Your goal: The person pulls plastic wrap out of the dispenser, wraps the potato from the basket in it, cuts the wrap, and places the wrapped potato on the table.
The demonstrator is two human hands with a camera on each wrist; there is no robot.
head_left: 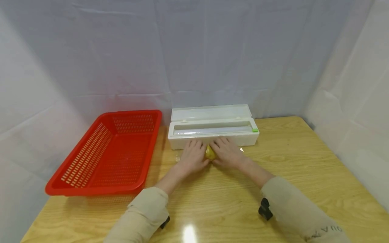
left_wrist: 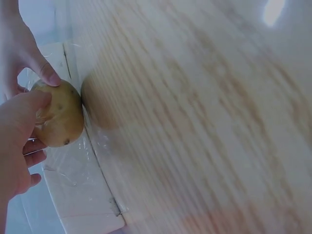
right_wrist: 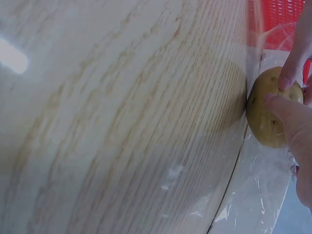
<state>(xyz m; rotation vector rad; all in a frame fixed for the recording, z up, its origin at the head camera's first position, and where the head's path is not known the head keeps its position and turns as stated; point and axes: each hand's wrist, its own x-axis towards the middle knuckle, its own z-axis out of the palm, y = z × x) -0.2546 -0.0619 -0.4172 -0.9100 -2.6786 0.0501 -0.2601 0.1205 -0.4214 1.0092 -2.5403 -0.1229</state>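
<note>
A yellow-brown potato is between my two hands, just in front of the white cling film box. My left hand holds its left side, the thumb lying on the near face in the left wrist view. From the other side my right hand grips it, with its thumb likewise on the near face. Clear cling film spreads about the potato and over the box front in the right wrist view. How far the film wraps round the potato I cannot tell. Most fingertips are hidden behind it.
The box's lid stands raised at the back, and a film roll lies inside. To the left is a red perforated plastic basket on the wooden table. White sheeting hangs behind and at both sides.
</note>
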